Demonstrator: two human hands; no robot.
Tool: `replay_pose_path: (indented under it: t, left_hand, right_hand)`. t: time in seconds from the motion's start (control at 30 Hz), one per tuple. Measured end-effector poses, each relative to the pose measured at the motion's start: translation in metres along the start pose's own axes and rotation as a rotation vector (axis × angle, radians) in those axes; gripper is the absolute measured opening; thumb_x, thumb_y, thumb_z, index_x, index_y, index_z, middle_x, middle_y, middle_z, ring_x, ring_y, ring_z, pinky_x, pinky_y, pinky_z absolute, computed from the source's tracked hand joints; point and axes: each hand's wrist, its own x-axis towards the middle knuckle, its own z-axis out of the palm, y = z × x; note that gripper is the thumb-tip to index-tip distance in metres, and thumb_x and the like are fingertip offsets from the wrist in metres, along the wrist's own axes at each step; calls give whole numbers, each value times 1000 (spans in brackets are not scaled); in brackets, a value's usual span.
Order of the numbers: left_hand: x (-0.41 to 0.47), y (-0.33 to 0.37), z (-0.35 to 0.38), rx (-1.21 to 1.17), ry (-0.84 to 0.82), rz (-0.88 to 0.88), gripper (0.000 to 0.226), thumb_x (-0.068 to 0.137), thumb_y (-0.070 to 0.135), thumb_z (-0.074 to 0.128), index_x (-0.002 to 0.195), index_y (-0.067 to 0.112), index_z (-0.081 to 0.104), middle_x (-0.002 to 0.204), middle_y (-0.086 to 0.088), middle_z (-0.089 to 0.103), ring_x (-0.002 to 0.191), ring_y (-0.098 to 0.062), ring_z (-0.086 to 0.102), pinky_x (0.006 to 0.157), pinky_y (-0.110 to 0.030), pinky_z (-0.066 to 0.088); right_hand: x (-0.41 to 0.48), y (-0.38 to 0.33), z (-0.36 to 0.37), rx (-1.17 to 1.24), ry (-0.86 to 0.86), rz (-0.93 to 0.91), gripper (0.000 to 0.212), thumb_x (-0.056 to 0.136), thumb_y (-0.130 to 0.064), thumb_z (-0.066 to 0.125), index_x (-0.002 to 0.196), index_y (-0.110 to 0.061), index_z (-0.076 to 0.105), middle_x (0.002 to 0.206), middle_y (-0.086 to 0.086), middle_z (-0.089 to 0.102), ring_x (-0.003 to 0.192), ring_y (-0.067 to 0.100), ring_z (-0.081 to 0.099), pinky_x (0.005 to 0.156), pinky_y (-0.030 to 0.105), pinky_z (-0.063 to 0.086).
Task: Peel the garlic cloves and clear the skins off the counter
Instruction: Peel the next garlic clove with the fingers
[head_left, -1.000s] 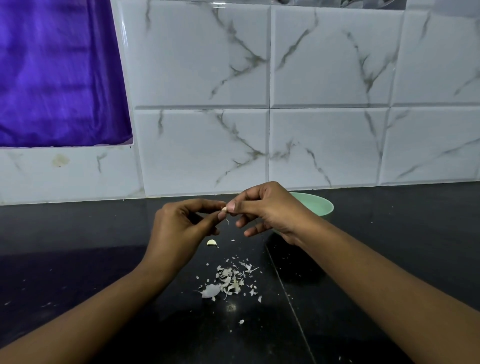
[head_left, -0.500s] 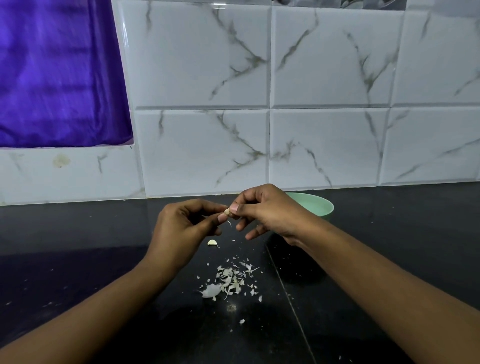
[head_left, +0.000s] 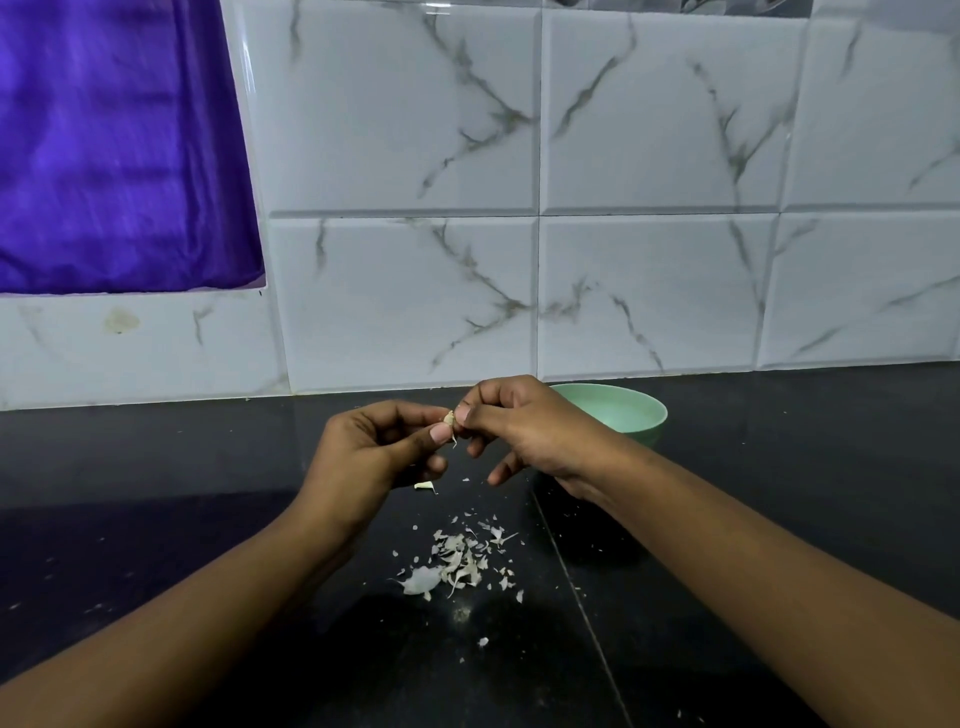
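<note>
A small garlic clove (head_left: 449, 417) is pinched between the fingertips of both hands above the black counter (head_left: 156, 493). My left hand (head_left: 374, 457) holds it with thumb and forefinger. My right hand (head_left: 519, 426) pinches its other side, and a thin strip of skin hangs below the clove. A pile of pale garlic skins (head_left: 457, 561) lies on the counter below the hands. Another small clove (head_left: 424, 486) rests on the counter just under my left hand.
A mint-green bowl (head_left: 623, 410) stands behind my right hand near the marble-tiled wall (head_left: 649, 286). A purple cloth (head_left: 114, 145) fills the opening at upper left. Tiny skin flecks are scattered across the counter front.
Both hands have stayed almost in place, working the clove between the fingertips. The pile of skins and the clove on the counter have not moved.
</note>
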Motion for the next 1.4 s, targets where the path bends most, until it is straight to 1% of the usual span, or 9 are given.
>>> replay_pose_path:
  t: [0.2,0.3,0.43,0.57,0.67,0.83,1.17,1.27,1.4]
  left_hand:
    - [1,-1,-1,-62,28,-29,21,65,16,70,86,10,69,70,-1,70,55,-11,63,55,-22,54]
    - [1,-1,-3,-43,1,-82,22,68,20,69,88,13,67,82,-2,73,64,-13,68,62,-31,56]
    - [2,-1,-6,-22,-6,-137,27,64,21,71,88,11,65,81,-5,74,64,-14,68,73,-41,56]
    - [2,0,-6,-5,1,-138,27,61,18,73,86,11,65,71,-3,70,59,-13,66,60,-30,56]
    - [2,0,-7,-7,4,-133,27,60,17,74,85,11,65,69,-3,68,59,-13,66,58,-29,56]
    - [2,-1,-5,-1,18,-118,24,62,13,74,83,11,65,69,-6,70,60,-14,68,58,-28,55]
    - [1,0,-6,63,-30,-121,19,78,-8,67,93,3,66,75,-10,72,62,-17,68,57,-27,55]
    - [3,2,-9,146,-69,-173,17,84,-5,63,95,7,66,83,-9,75,67,-18,70,58,-25,53]
    - [4,1,-13,438,-156,-160,10,90,9,61,94,13,69,83,-1,76,73,-12,71,63,-24,49]
  right_hand:
    - [2,6,-4,-324,73,-29,13,83,-17,65,78,-6,66,68,1,58,64,12,56,48,24,48]
    - [1,5,-10,-407,75,-30,7,79,-17,71,78,-11,70,64,-4,60,62,13,58,49,23,50]
    - [1,2,-17,-307,47,-43,14,77,-3,73,74,-14,66,64,-7,65,58,-1,60,51,21,52]
    - [1,2,-15,-219,-1,-40,16,86,0,60,82,-16,63,76,1,69,68,13,70,57,25,52]
    - [2,1,-15,-198,3,-26,19,89,-2,52,87,-15,64,81,1,71,69,14,68,58,26,50]
    - [2,7,-9,-148,54,-82,2,83,-18,71,84,-17,71,71,-6,69,67,6,65,51,23,49]
    - [7,16,-4,-109,78,-62,5,86,-16,68,81,-16,66,72,0,64,60,2,57,47,22,47]
    - [9,15,-7,-71,57,-31,7,88,-14,65,81,-15,65,71,-1,61,61,3,56,47,22,48]
    - [8,16,-14,-60,18,7,7,89,-12,64,82,-12,66,69,-3,61,62,4,57,48,22,49]
